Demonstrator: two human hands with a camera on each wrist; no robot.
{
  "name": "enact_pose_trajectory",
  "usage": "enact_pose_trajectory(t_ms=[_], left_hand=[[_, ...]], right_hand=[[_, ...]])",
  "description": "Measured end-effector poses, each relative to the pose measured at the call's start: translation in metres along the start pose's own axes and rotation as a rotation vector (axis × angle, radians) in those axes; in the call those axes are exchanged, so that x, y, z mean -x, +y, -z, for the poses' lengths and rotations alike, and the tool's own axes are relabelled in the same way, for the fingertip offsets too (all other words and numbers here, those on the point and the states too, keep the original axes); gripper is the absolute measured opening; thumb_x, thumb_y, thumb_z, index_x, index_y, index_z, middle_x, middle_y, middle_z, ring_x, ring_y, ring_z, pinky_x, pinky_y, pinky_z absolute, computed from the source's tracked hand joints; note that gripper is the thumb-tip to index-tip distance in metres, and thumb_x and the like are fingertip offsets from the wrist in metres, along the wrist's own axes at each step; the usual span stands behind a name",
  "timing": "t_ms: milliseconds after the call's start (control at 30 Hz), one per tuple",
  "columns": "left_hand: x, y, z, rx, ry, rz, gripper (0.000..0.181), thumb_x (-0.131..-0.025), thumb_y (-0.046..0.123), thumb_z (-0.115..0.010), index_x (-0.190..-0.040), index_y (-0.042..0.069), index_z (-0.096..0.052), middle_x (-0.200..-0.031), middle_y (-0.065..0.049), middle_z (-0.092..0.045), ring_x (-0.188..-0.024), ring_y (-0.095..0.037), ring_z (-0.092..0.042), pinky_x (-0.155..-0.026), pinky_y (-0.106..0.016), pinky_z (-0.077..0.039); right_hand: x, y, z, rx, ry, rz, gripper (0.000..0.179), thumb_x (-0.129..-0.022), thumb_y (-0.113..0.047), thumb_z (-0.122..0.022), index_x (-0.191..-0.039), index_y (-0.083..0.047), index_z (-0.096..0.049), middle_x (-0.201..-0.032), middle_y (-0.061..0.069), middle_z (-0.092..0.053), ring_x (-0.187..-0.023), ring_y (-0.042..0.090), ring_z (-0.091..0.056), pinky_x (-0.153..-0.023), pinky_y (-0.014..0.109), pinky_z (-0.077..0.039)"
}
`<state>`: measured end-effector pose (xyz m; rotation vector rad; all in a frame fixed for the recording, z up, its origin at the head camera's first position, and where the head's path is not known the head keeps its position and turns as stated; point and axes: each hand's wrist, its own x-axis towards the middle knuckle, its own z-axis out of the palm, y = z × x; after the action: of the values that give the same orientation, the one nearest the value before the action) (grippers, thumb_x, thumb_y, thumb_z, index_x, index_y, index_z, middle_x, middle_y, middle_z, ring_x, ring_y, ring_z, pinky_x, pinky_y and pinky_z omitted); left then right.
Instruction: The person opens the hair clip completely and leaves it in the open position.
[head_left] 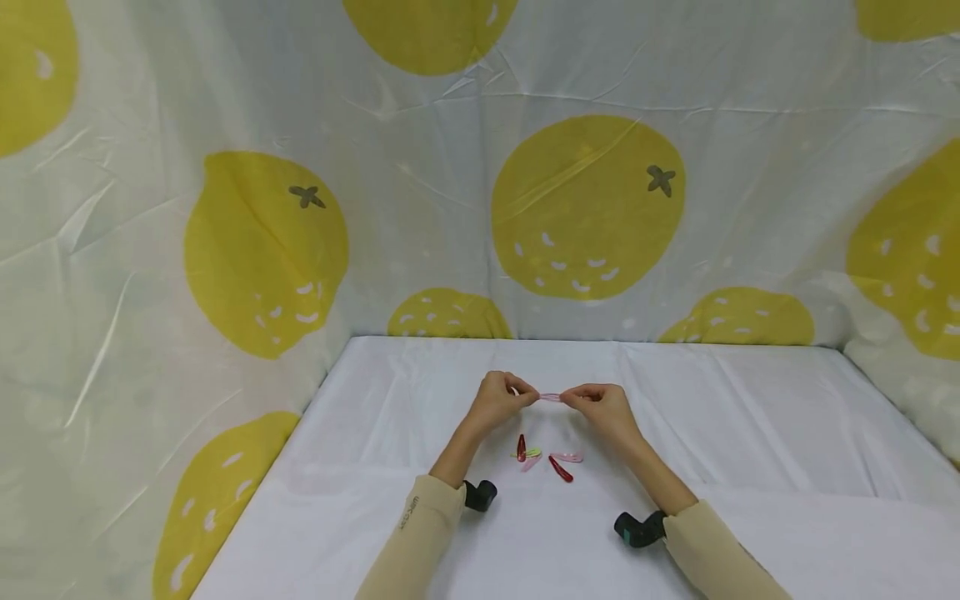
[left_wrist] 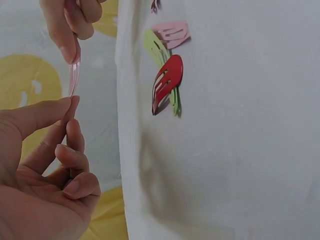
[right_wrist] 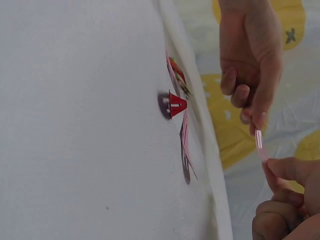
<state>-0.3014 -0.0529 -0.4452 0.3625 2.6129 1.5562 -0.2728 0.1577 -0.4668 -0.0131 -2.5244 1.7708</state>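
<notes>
A pink snap hair clip (head_left: pixel 550 397) is held level above the table, stretched between both hands. My left hand (head_left: pixel 501 400) pinches one end with thumb and forefinger, while the right hand (head_left: pixel 606 407) pinches the opposite end. Bits of each tip are hidden under the fingers. In the left wrist view the slotted middle of that clip (left_wrist: pixel 74 77) shows between the fingertips. Below the hands, a red clip (head_left: pixel 521 448) lies across a lime green clip (head_left: pixel 533 452), with a pink clip (left_wrist: pixel 172 34) against them. Just right lie another red clip (head_left: pixel 561 469) and another pink one (head_left: pixel 567 457).
A white cloth covers the table (head_left: pixel 720 433). Behind and to the left hangs a pale curtain (head_left: pixel 420 208) with big yellow fruit prints. Dark wrist cameras protrude by the left cuff (head_left: pixel 482 496) and the right cuff (head_left: pixel 639 529), over the cloth.
</notes>
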Motion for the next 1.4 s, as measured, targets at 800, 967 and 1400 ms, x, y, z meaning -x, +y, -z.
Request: enact_pose_trajectory(t_ms=[800,967,1400], left_hand=[[-0.011,-0.008,0.006,0.173,-0.075,-0.061,0.016,-0.088,0.013,-0.083,-0.094,-0.002,-0.081,-0.092,-0.01,-0.075,-0.078,-0.012,-0.05,-0.068,-0.025,-0.039],[-0.011,-0.01,0.007,0.11,-0.089,-0.032,0.018,-0.088,0.019,-0.084,-0.097,0.003,-0.083,-0.094,-0.007,-0.075,-0.076,-0.013,-0.049,-0.067,-0.024,-0.039],[-0.016,-0.01,0.007,0.065,-0.056,-0.019,0.018,-0.085,0.02,-0.087,-0.095,0.005,-0.084,-0.095,-0.008,-0.073,-0.068,-0.012,-0.045,-0.059,-0.024,-0.034]], right_hand=[[-0.019,0.003,0.006,-0.067,-0.223,0.051,0.032,-0.1,-0.025,-0.07,-0.115,0.004,-0.075,-0.099,0.005,-0.07,-0.089,0.014,-0.047,-0.072,0.025,-0.038],[-0.019,0.009,0.008,-0.057,-0.217,0.06,0.03,-0.099,-0.026,-0.071,-0.113,0.0,-0.077,-0.103,0.005,-0.073,-0.092,0.016,-0.049,-0.076,0.028,-0.039],[-0.026,0.019,0.009,0.01,-0.158,0.194,0.024,-0.095,-0.027,-0.076,-0.107,-0.008,-0.082,-0.108,0.01,-0.08,-0.1,0.013,-0.063,-0.084,0.026,-0.048]])
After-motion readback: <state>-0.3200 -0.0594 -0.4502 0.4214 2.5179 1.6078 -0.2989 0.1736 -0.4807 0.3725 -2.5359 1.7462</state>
